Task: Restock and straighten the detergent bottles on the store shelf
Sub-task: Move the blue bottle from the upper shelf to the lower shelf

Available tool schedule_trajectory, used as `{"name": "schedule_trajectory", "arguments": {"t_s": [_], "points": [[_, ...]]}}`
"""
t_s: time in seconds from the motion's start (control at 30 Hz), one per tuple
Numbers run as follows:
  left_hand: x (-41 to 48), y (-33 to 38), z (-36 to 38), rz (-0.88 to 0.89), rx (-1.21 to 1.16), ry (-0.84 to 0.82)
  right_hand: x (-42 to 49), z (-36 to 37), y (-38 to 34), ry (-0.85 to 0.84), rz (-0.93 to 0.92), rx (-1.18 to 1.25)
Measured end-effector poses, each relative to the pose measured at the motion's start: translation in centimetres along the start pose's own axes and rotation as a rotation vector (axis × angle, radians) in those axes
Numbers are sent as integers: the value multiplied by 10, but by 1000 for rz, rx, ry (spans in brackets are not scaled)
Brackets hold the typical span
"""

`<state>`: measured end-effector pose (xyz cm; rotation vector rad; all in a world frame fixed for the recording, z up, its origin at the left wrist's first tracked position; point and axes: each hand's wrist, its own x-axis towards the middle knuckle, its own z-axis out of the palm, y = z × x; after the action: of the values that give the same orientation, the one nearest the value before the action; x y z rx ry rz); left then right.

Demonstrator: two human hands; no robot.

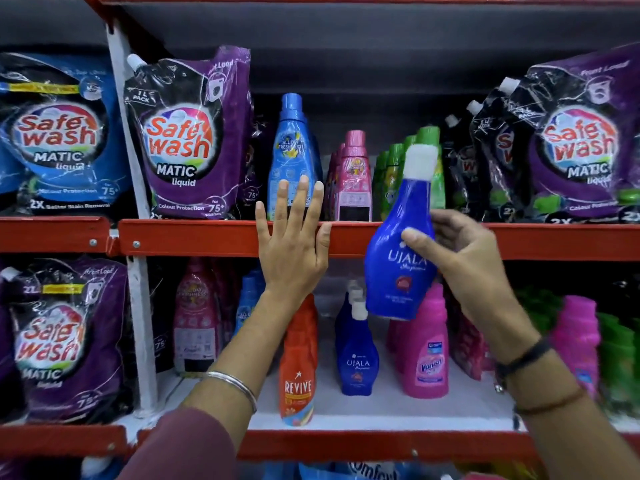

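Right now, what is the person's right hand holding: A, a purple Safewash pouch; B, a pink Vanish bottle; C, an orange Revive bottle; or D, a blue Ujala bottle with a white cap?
D: the right hand grips a blue Ujala bottle with a white cap, tilted in front of the red shelf edge, while the left hand rests open and flat against that edge.

Red shelf (214, 237): pouches (188, 133), bottles (292, 154) standing on it.
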<state>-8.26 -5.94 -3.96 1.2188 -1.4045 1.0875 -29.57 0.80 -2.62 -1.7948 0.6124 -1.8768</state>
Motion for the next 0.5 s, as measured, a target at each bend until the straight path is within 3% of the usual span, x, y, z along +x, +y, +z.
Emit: {"name": "schedule_trajectory", "arguments": {"t_s": [0.2,0.5], "points": [[1,-1,1,5,-3,9,-47,5,60,-116,131,-11],[1,-1,4,8,1,59,-92,10,162,-117,359,-71]]}}
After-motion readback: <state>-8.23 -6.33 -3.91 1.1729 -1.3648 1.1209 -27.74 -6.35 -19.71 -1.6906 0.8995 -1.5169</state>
